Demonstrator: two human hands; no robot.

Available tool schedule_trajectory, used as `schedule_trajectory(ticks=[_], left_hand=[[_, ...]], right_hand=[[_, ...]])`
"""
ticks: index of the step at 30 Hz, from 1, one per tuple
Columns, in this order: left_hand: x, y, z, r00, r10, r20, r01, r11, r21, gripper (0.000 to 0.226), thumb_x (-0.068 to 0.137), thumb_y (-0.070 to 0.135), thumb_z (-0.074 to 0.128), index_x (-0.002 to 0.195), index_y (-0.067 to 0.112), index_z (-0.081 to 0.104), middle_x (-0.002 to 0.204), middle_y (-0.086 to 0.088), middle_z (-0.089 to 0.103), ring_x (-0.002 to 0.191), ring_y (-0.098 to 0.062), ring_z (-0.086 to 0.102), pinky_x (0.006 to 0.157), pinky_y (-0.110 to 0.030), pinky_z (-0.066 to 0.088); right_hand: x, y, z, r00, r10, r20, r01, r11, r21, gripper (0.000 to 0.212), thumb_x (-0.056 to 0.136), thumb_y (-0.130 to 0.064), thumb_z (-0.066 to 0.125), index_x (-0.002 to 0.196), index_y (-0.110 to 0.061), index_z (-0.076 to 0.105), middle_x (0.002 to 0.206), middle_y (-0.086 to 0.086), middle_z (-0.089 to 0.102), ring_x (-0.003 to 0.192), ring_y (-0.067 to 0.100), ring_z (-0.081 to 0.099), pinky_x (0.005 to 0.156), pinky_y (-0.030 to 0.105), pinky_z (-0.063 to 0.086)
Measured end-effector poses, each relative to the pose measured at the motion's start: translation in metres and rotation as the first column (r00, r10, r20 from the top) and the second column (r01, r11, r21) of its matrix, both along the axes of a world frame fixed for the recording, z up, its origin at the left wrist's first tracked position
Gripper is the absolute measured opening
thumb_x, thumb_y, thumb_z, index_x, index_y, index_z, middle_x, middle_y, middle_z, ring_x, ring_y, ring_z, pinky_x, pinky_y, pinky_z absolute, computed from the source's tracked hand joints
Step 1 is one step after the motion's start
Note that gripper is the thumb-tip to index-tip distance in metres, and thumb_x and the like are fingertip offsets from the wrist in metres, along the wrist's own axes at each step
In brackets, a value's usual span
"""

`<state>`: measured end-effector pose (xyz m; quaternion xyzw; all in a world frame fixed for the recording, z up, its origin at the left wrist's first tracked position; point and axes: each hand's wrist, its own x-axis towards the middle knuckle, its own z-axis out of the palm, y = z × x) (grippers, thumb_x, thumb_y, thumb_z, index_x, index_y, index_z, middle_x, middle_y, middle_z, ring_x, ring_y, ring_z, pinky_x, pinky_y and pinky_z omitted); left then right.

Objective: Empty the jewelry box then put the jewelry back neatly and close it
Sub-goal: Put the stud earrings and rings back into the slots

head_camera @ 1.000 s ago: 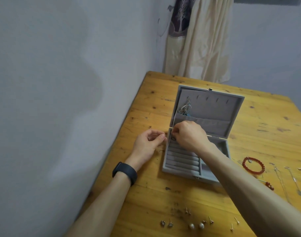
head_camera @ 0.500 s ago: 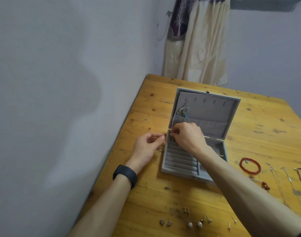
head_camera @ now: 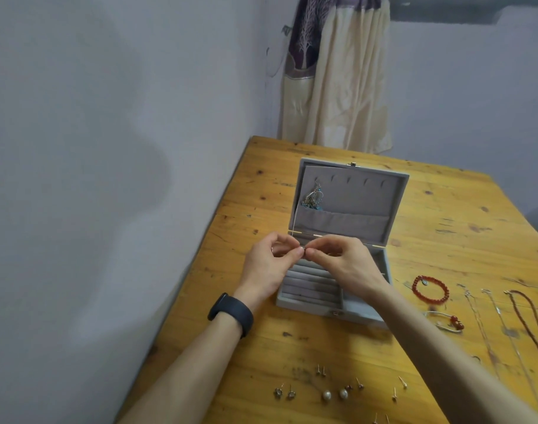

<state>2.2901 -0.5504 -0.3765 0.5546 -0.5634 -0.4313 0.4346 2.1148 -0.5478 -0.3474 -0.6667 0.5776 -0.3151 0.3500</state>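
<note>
Two hands meet over the back left corner of the jewelry box (head_camera: pixel 307 305). The left hand (head_camera: pixel 266 266) and the right hand (head_camera: pixel 347 261) each pinch, thumb against forefinger, one small piece (head_camera: pixel 304 248) between their tips (too small and dark to tell what it is).

The box stands open on a wooden table (head_camera: pixel 445 228). Its long axis runs across from left to right, turned slightly so that its right end lies nearer the person. The hinge side is away from the person and the front latch (head_camera: pixel 336 313) is toward them. The lid (head_camera: pixel 353 197) stands up, leaning back, with its grey lining facing the person. Inside the lid, a cluster of silver earrings (head_camera: pixel 313 199) with blue bits hangs at the left end, above the pocket. Ring rolls (head_camera: pixel 310 287) fill the left part of the box. The hands hide the back rows, and the right forearm crosses the box's right front corner, covering much of the right-hand compartments.

In front of the box lies a scatter of stud earrings, among them two pearl studs (head_camera: pixel 326 395) side by side. To the right of the box lies a red bead bracelet (head_camera: pixel 417 293). Just nearer the person than the bracelet is a silver bangle (head_camera: pixel 445 323) with red beads. Farther right, thin chains (head_camera: pixel 476 316) and a reddish-brown necklace (head_camera: pixel 529 319) are stretched out lengthwise. A black wristband (head_camera: pixel 231 315) sits on the left wrist, left of the box's front. Behind the box, beyond the table, a cream curtain (head_camera: pixel 338 87) hangs against the wall.
</note>
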Motion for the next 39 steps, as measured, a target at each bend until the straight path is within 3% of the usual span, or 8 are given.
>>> schedule_trajectory(ticks=[5,9,12,16,20,24,32,39], left_hand=[[-0.002,-0.002,0.002,0.999,-0.035,0.031,0.036,0.999,-0.022,0.012,0.085,0.027,0.078,0.093,0.026,0.069,0.090,0.009,0.076,0.089,0.000,0.070,0.083,-0.031,0.058],[-0.004,0.001,0.001,0.983,0.056,0.176,-0.040,0.995,-0.090,0.010,0.087,0.026,0.074,0.092,0.028,0.067,0.090,0.017,0.072,0.090,0.009,0.065,0.078,-0.014,0.051],[-0.005,-0.002,-0.003,0.932,0.261,0.252,-0.234,0.963,-0.132,0.017,0.088,0.028,0.071,0.100,0.026,0.059,0.093,0.017,0.064,0.092,-0.004,0.060,0.077,-0.024,0.049],[-0.010,-0.013,-0.009,0.872,0.170,0.460,-0.203,0.979,0.023,0.041,0.088,0.046,0.065,0.119,0.026,0.049,0.114,0.005,0.060,0.111,-0.019,0.052,0.089,-0.038,0.049],[-0.020,-0.019,-0.014,0.779,0.156,0.607,-0.207,0.978,0.014,0.046,0.086,0.056,0.061,0.121,0.027,0.051,0.121,0.000,0.061,0.117,-0.024,0.050,0.093,-0.040,0.045],[-0.020,-0.019,-0.016,0.790,0.181,0.585,-0.229,0.973,0.008,0.035,0.088,0.051,0.058,0.115,0.030,0.055,0.120,0.002,0.061,0.116,-0.023,0.050,0.095,-0.042,0.043],[-0.013,-0.016,-0.020,0.832,0.136,0.538,-0.176,0.984,0.023,0.037,0.085,0.045,0.060,0.120,0.033,0.057,0.121,0.005,0.061,0.115,-0.022,0.050,0.096,-0.042,0.044],[-0.020,-0.013,-0.019,0.798,0.182,0.575,-0.229,0.973,0.009,0.042,0.087,0.051,0.059,0.123,0.029,0.055,0.128,0.001,0.058,0.121,-0.024,0.047,0.097,-0.041,0.041]], right_hand=[[-0.005,-0.005,-0.004,0.999,0.029,-0.042,-0.030,0.999,-0.034,0.007,0.092,-0.037,0.068,0.091,-0.031,0.072,0.085,-0.011,0.072,0.081,0.005,0.066,0.074,0.021,0.052],[0.000,-0.010,-0.006,0.988,0.021,-0.154,-0.036,0.994,-0.100,0.004,0.096,-0.028,0.063,0.094,-0.026,0.065,0.088,-0.012,0.067,0.079,0.002,0.061,0.068,0.014,0.044],[0.003,-0.015,-0.008,0.972,0.007,-0.233,-0.044,0.987,-0.152,0.004,0.097,-0.024,0.060,0.096,-0.025,0.063,0.090,-0.009,0.064,0.079,0.004,0.058,0.070,0.020,0.046],[0.005,-0.019,-0.011,0.941,-0.026,-0.337,-0.037,0.983,-0.178,0.005,0.095,-0.027,0.059,0.093,-0.027,0.063,0.087,-0.009,0.063,0.079,0.010,0.057,0.070,0.028,0.047],[0.005,-0.024,-0.014,0.923,-0.032,-0.383,-0.035,0.985,-0.168,0.005,0.094,-0.028,0.060,0.092,-0.026,0.064,0.087,-0.005,0.064,0.081,0.016,0.057,0.071,0.031,0.045],[0.009,-0.034,-0.016,0.908,0.004,-0.419,-0.071,0.987,-0.146,0.004,0.092,-0.027,0.062,0.093,-0.025,0.066,0.086,-0.005,0.059,0.084,0.020,0.055,0.072,0.027,0.035],[0.022,-0.047,-0.021,0.861,-0.053,-0.506,-0.023,0.990,-0.142,0.011,0.093,-0.031,0.058,0.099,-0.026,0.067,0.094,-0.003,0.059,0.094,0.025,0.057,0.076,0.038,0.049],[0.029,-0.049,-0.017,0.827,-0.091,-0.555,0.034,0.993,-0.113,0.015,0.091,-0.029,0.057,0.096,-0.023,0.070,0.103,0.002,0.067,0.099,0.028,0.060,0.077,0.037,0.049]])
